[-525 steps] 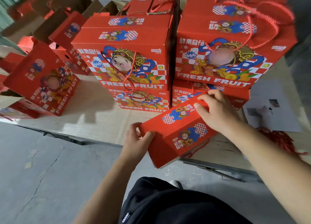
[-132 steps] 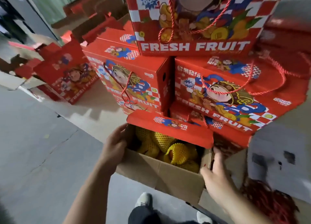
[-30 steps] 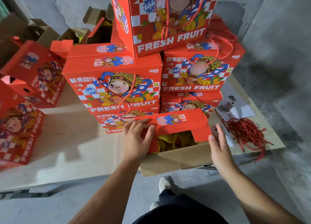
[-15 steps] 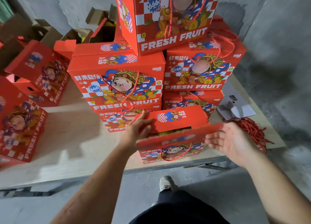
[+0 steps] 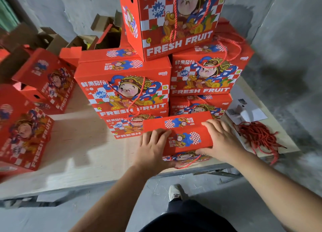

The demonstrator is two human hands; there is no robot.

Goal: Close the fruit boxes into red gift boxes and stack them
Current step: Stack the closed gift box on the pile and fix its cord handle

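While stacked boxes [image 5: 125, 90] crowd behind, both hands press the gift box [image 5: 181, 132].

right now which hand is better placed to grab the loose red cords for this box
Right. The right hand rests on the closed red cardboard gift box's right end, nearest the pile of red rope cords on the plywood table; the left hand presses its left side.

- Soft, even daylight, moderately bright; no glare on the printed cardboard
- Diffuse shadows fall on the pale desk [image 5: 73, 155] left of and in front of the stacked gift boxes [image 5: 125, 89]
- Wide-angle bending at the edges; walls and boxes lean
- Left-hand boxes [image 5: 22, 130] smeared by blur; centre fairly sharp
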